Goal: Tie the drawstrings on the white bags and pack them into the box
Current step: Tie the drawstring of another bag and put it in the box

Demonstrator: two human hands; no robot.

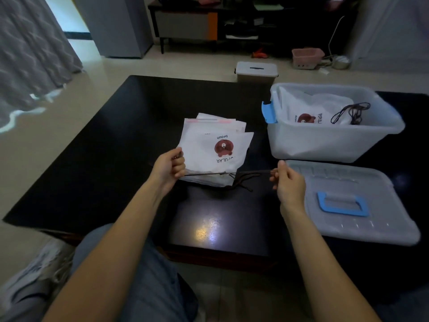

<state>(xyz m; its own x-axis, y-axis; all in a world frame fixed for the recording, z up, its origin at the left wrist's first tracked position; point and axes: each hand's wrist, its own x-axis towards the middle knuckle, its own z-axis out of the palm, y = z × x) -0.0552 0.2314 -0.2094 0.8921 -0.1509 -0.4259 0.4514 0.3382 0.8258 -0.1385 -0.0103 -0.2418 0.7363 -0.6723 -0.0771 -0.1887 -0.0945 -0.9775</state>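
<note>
A stack of white drawstring bags (210, 159) with a brown bear print lies in the middle of the black table (116, 135). A dark brown drawstring (209, 174) is stretched taut across the stack's near edge, with a small knot midway. My left hand (168, 169) grips its left end and my right hand (289, 182) pinches its right end. Loose cord loops hang below the stack. The translucent plastic box (325, 140) stands open at the right, with white bags (308, 112) and dark cords inside.
The box's lid (362, 201) with a blue handle lies flat on the table beside my right hand. A small lidded bin (256, 70) stands on the floor beyond the table. My knees and a shoe are at the bottom.
</note>
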